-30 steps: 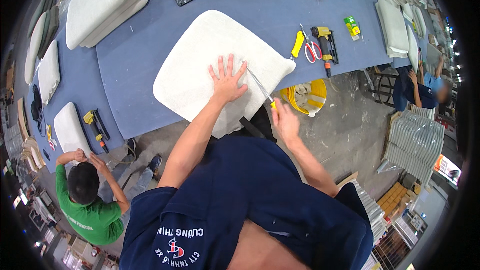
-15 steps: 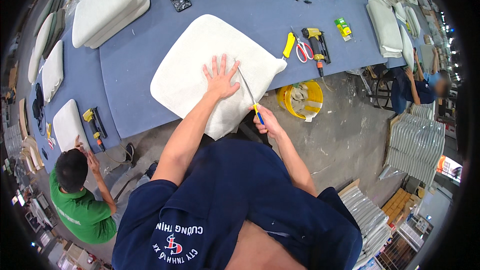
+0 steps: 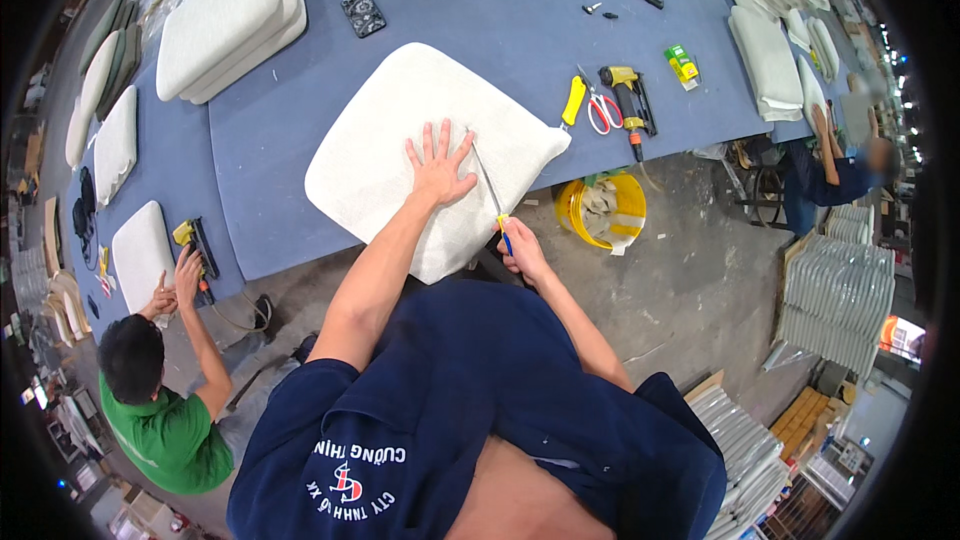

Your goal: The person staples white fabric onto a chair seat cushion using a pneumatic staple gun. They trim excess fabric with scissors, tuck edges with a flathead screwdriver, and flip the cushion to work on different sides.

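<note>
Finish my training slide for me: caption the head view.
Left hand spread on a pale cushion, right hand gripping a long, thin, yellow-and-blue-handled tool angled over it.

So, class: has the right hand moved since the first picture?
Yes: the right hand has moved left, farther from the yellow bucket.

We note matt, faintly rough cloth on the pale cushion (image 3: 378, 118); smooth bare metal shaft and plastic-looking handle on the slim tool (image 3: 488, 180); matt, cloth-like blue tabletop (image 3: 480, 20); glossy yellow plastic bucket (image 3: 573, 212); plastic grips and metal blades on the scissors (image 3: 604, 112).
</note>
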`<action>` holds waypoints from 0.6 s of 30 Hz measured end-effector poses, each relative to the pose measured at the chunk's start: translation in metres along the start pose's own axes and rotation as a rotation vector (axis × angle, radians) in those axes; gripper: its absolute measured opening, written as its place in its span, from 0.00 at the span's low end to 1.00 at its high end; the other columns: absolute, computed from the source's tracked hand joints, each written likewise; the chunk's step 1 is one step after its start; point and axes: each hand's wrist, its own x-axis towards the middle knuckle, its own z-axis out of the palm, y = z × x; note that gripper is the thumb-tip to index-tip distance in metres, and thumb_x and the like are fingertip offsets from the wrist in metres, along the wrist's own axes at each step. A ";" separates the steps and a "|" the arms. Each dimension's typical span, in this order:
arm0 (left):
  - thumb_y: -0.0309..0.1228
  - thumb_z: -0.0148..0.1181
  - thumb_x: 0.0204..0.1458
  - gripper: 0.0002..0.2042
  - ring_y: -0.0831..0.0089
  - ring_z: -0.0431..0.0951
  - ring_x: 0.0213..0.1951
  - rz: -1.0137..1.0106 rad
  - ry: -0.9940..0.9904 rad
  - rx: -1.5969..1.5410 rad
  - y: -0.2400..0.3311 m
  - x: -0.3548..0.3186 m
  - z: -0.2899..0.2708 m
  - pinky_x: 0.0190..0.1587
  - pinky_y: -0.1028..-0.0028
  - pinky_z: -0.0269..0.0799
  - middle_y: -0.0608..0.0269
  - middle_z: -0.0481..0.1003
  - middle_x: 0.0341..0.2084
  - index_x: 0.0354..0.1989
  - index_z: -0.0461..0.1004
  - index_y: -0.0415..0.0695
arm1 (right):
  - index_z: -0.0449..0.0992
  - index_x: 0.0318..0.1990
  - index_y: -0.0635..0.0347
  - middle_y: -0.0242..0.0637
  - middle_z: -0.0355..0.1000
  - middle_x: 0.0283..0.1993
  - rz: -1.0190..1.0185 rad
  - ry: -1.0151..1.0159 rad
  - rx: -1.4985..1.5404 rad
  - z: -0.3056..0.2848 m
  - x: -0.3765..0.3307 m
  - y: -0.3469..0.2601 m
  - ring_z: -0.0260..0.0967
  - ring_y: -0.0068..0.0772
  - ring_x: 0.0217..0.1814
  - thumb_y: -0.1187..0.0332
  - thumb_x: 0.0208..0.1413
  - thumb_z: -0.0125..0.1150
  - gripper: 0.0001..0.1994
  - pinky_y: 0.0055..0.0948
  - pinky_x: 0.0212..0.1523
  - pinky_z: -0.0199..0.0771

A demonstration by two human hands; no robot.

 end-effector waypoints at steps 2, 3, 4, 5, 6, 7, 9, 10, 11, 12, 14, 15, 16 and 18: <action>0.58 0.60 0.51 0.48 0.37 0.24 0.82 0.002 -0.006 -0.001 0.004 -0.001 -0.002 0.71 0.21 0.20 0.50 0.31 0.84 0.83 0.46 0.77 | 0.74 0.49 0.51 0.25 0.63 0.23 0.129 -0.193 0.303 -0.009 -0.001 -0.001 0.53 0.14 0.14 0.43 0.75 0.50 0.21 0.23 0.12 0.51; 0.58 0.60 0.51 0.48 0.37 0.24 0.82 0.002 -0.012 0.001 0.005 -0.001 -0.003 0.71 0.21 0.20 0.50 0.32 0.84 0.83 0.47 0.77 | 0.74 0.48 0.51 0.25 0.64 0.24 0.168 -0.275 0.407 -0.021 0.006 0.006 0.54 0.14 0.14 0.43 0.74 0.51 0.21 0.23 0.12 0.53; 0.58 0.60 0.51 0.47 0.37 0.24 0.82 0.003 -0.014 0.003 0.006 0.000 -0.004 0.71 0.21 0.19 0.50 0.32 0.84 0.83 0.47 0.77 | 0.74 0.48 0.52 0.26 0.66 0.25 0.205 -0.359 0.511 -0.028 0.010 0.006 0.56 0.15 0.14 0.43 0.73 0.53 0.21 0.23 0.12 0.54; 0.59 0.60 0.51 0.48 0.37 0.23 0.82 0.009 -0.021 0.006 0.007 0.001 -0.005 0.71 0.21 0.18 0.50 0.31 0.84 0.83 0.46 0.77 | 0.74 0.48 0.52 0.27 0.67 0.26 0.241 -0.443 0.614 -0.034 0.013 0.008 0.57 0.16 0.14 0.43 0.73 0.55 0.21 0.24 0.12 0.56; 0.59 0.60 0.51 0.48 0.38 0.23 0.82 0.015 -0.028 0.009 0.008 0.001 -0.005 0.71 0.22 0.17 0.50 0.30 0.84 0.83 0.46 0.77 | 0.75 0.47 0.54 0.30 0.70 0.27 0.035 -0.165 0.267 -0.033 0.015 0.017 0.62 0.22 0.17 0.44 0.72 0.56 0.21 0.28 0.16 0.61; 0.59 0.60 0.51 0.48 0.38 0.22 0.82 0.011 -0.033 0.016 0.005 0.001 -0.003 0.71 0.22 0.16 0.51 0.29 0.84 0.83 0.46 0.77 | 0.76 0.47 0.55 0.33 0.73 0.29 -0.163 0.104 -0.085 -0.019 0.014 0.021 0.67 0.28 0.19 0.45 0.72 0.57 0.21 0.33 0.19 0.67; 0.56 0.61 0.53 0.42 0.39 0.31 0.81 0.024 0.102 -0.017 0.002 -0.004 0.003 0.73 0.25 0.23 0.49 0.39 0.83 0.80 0.55 0.75 | 0.79 0.39 0.61 0.46 0.81 0.35 -0.480 0.613 -0.933 -0.005 0.007 0.008 0.80 0.55 0.36 0.45 0.73 0.52 0.25 0.49 0.41 0.78; 0.55 0.61 0.54 0.39 0.39 0.35 0.81 0.038 0.175 -0.035 0.003 -0.002 0.002 0.73 0.27 0.26 0.48 0.43 0.82 0.78 0.60 0.74 | 0.79 0.37 0.61 0.48 0.81 0.35 -0.393 0.613 -0.875 -0.005 0.007 0.001 0.79 0.58 0.39 0.44 0.74 0.49 0.27 0.51 0.44 0.76; 0.54 0.63 0.55 0.35 0.41 0.41 0.79 -0.005 0.221 -0.126 0.001 0.003 0.001 0.72 0.30 0.32 0.49 0.50 0.78 0.74 0.65 0.71 | 0.79 0.36 0.62 0.49 0.81 0.36 -0.307 0.610 -0.816 -0.005 0.007 -0.004 0.78 0.61 0.41 0.44 0.74 0.46 0.29 0.52 0.47 0.75; 0.53 0.65 0.55 0.31 0.43 0.47 0.77 -0.048 0.265 -0.217 -0.002 0.011 -0.002 0.71 0.33 0.37 0.50 0.57 0.75 0.69 0.70 0.69 | 0.79 0.34 0.62 0.50 0.81 0.36 -0.221 0.604 -0.756 -0.006 0.008 -0.009 0.77 0.65 0.44 0.43 0.74 0.43 0.31 0.54 0.50 0.74; 0.52 0.69 0.55 0.24 0.48 0.57 0.70 -0.117 0.301 -0.314 0.000 0.031 -0.015 0.67 0.40 0.46 0.53 0.67 0.65 0.60 0.76 0.64 | 0.79 0.30 0.62 0.49 0.80 0.30 -0.233 0.551 -0.727 -0.020 0.029 0.003 0.79 0.58 0.38 0.39 0.75 0.36 0.37 0.53 0.47 0.75; 0.51 0.72 0.54 0.22 0.51 0.60 0.65 -0.150 0.292 -0.319 0.004 0.041 -0.027 0.64 0.44 0.49 0.55 0.69 0.60 0.56 0.77 0.61 | 0.79 0.30 0.62 0.49 0.79 0.29 -0.188 0.505 -0.676 -0.032 0.039 0.009 0.79 0.55 0.34 0.39 0.75 0.36 0.37 0.51 0.45 0.76; 0.49 0.74 0.53 0.20 0.54 0.63 0.61 -0.188 0.287 -0.325 0.007 0.051 -0.037 0.62 0.47 0.52 0.57 0.72 0.55 0.51 0.79 0.58 | 0.79 0.29 0.62 0.49 0.79 0.27 -0.148 0.455 -0.630 -0.042 0.047 0.011 0.79 0.52 0.31 0.39 0.75 0.37 0.37 0.50 0.43 0.77; 0.53 0.76 0.49 0.25 0.54 0.65 0.60 -0.238 0.183 -0.236 0.007 0.067 -0.047 0.61 0.48 0.54 0.56 0.72 0.53 0.51 0.78 0.58 | 0.78 0.26 0.61 0.44 0.73 0.21 0.020 0.234 -0.383 -0.061 0.061 0.006 0.71 0.42 0.19 0.37 0.74 0.34 0.39 0.44 0.30 0.75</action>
